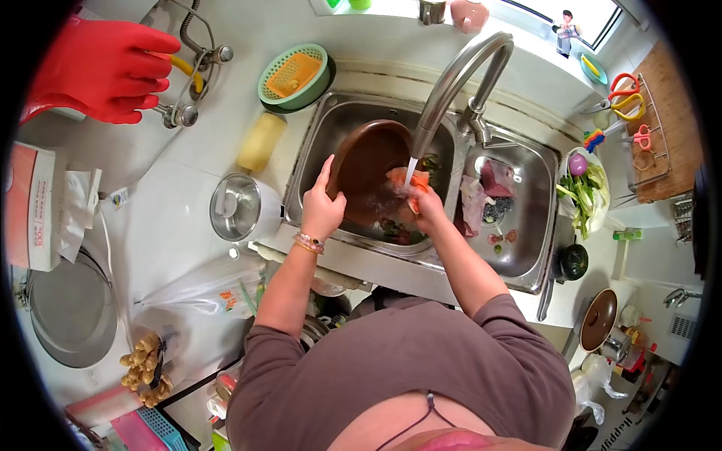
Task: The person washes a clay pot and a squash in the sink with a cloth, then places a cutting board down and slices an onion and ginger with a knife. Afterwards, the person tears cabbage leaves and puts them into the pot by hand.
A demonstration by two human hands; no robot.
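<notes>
In the left sink basin point(308, 161) a deep brown pot point(365, 161) is held tilted, its inside facing me. My left hand point(323, 209) grips the pot's near left edge, fingers along the outside and thumb at the rim. My right hand point(430, 210) is closed on a crumpled orange cloth point(415, 180) at the pot's right side. Water runs from the steel faucet point(455, 83) onto the cloth and splashes into the pot. Dark green scraps point(398, 231) show in the basin beneath, partly hidden by the pot.
The right basin point(526, 252) holds packaging pieces point(472, 203) and food scraps. Left of the sink stand a steel container point(239, 207), a yellow sponge-like block point(261, 143) and a green basket point(312, 86). Greens with an onion point(577, 164) and a brown lid point(599, 319) are at right.
</notes>
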